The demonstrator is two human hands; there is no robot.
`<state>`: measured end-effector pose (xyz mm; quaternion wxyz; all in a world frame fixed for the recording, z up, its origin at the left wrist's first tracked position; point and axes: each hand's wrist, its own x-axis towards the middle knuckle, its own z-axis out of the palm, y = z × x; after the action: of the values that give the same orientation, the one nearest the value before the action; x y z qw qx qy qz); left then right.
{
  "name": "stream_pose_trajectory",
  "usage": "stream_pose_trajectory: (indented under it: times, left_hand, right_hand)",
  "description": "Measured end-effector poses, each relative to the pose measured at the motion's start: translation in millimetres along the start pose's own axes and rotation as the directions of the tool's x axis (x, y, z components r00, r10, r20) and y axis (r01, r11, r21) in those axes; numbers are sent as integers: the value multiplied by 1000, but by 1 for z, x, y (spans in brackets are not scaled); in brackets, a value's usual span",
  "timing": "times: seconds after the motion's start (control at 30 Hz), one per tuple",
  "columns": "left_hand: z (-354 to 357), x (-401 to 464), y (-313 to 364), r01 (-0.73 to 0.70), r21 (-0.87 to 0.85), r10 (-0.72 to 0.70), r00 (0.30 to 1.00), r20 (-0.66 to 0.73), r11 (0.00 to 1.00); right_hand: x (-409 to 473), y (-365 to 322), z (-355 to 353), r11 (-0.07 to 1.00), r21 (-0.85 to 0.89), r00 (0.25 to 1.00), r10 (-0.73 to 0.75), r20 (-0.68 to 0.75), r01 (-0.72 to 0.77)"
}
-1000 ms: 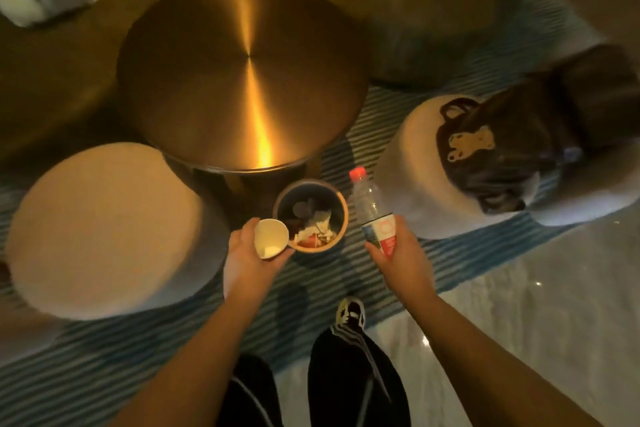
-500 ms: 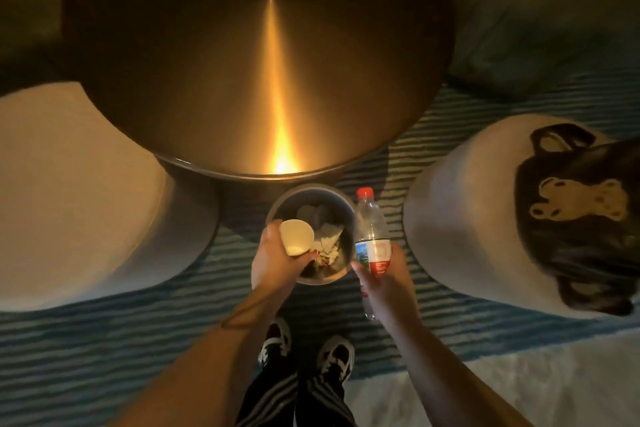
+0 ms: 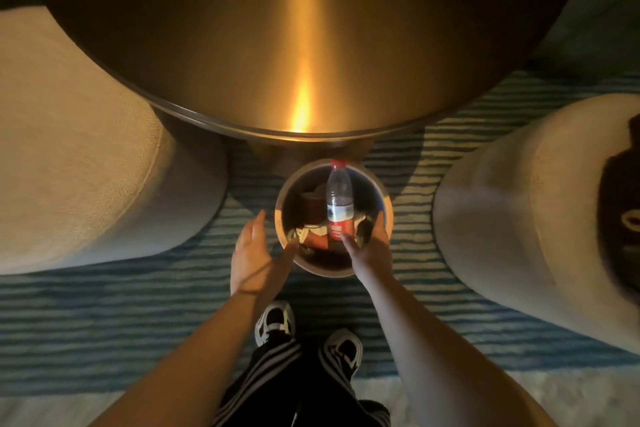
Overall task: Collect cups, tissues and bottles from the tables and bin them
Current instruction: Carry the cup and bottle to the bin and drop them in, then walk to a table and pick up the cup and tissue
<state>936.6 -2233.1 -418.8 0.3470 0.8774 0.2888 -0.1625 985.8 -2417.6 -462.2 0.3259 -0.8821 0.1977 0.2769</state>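
A small round bin (image 3: 387, 199) stands on the rug just in front of the table's base. Inside it a clear plastic bottle (image 3: 339, 196) with a red cap and red label leans upright, its cap over the far rim. Crumpled tissue (image 3: 361, 218), a brown cup (image 3: 312, 208) and a pale cup (image 3: 304, 232) lie in the bin beside it. My right hand (image 3: 372, 248) is over the near right rim, thumb against the bottle's label, fingers spread apart from it. My left hand (image 3: 254, 253) hovers at the bin's left rim, fingers apart and holding nothing.
A big round brushed-metal table (image 3: 311, 45) fills the top. Pale round poufs stand at the left (image 3: 69, 149) and right (image 3: 502, 211), the right one bearing a dark bag (image 3: 620, 218). Blue striped rug (image 3: 104, 308) underfoot; my shoes (image 3: 275, 322) are close behind the bin.
The camera has come down closer to the bin. The pale cup has left my left hand and now lies in the bin. The bottle has moved from beside the bin to inside it.
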Motion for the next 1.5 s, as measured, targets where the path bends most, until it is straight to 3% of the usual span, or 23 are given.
stream_pose_trajectory:
  times: [0.23, 0.37, 0.53, 0.7, 0.93, 1.17, 1.4, 1.5]
  left_hand:
    - [-79, -76, 43, -50, 37, 51, 998, -22, 998]
    - [-143, -136, 71, -100, 48, 104, 989, -105, 994]
    - [-214, -210, 79, -142, 90, 160, 957, -243, 986]
    - [-262, -256, 56, -58, 68, 80, 918, -388, 996]
    - [-323, -305, -19, 196, -36, -181, 801, -571, 980]
    - [-400, -316, -118, 369, -186, -395, 647, -652, 911]
    - [-515, -253, -259, 382, -230, -435, 629, -645, 895]
    - [-594, -222, -328, 380, -239, -441, 646, -622, 894]
  right_hand:
    - [-102, -29, -92, 975, -92, 979, -206, -12, 204]
    - [-167, -63, -149, 923, -213, 947, -309, 83, 320]
    - [-238, -117, -193, 797, -310, 855, -486, 179, 518]
    - [-286, -171, -185, 634, -378, 733, -637, 240, 674]
    - [-349, -254, -120, 442, -326, 546, -731, 410, 836]
    - [-415, -360, -12, 185, -239, 293, -760, 581, 953]
    - [-447, -503, 150, 112, -211, 215, -793, 570, 971]
    - [-469, -577, 231, 123, -224, 228, -807, 545, 967]
